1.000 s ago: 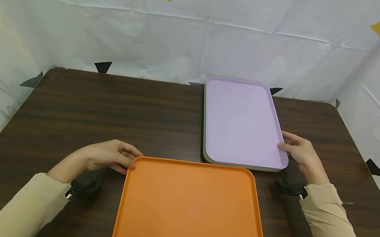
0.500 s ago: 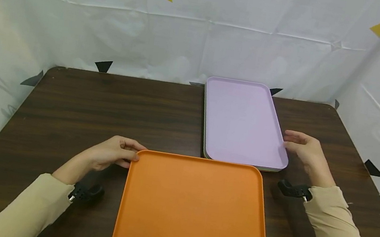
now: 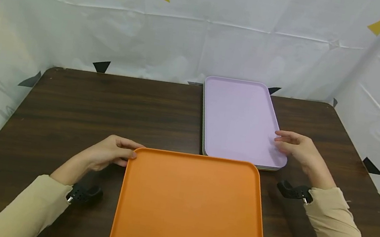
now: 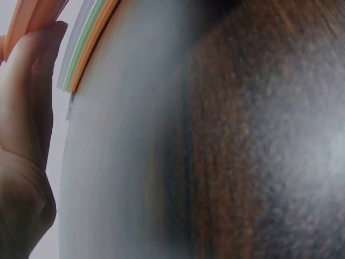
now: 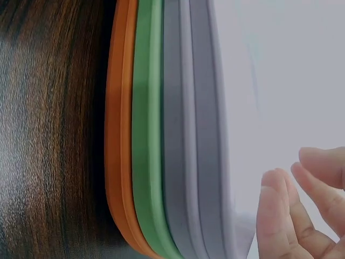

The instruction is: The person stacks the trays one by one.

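Observation:
A large orange tray point(image 3: 192, 208) lies flat at the table's near middle. My left hand point(image 3: 111, 156) grips its far left corner, fingers curled over the rim; the left wrist view shows a fingertip point(image 4: 46, 48) against the orange edge point(image 4: 38, 13). Behind it, a lilac tray point(image 3: 238, 121) tops a stack. My right hand point(image 3: 291, 147) reaches over the stack's right rim with relaxed fingers on the lilac surface. In the right wrist view the stack's rims are orange point(image 5: 121, 135), green point(image 5: 148, 135) and grey point(image 5: 183, 135) beneath the lilac, with my fingertips point(image 5: 275, 216) beside them.
The dark wooden table point(image 3: 104, 106) is bare to the left and right of the trays. White sheeting point(image 3: 186, 41) with yellow and black triangles closes in the back and sides. The orange tray's far edge lies right against the stack's near end.
The orange tray has slid away from me until it meets the stack. My right hand has moved slightly left, from the stack's rim onto the lilac tray.

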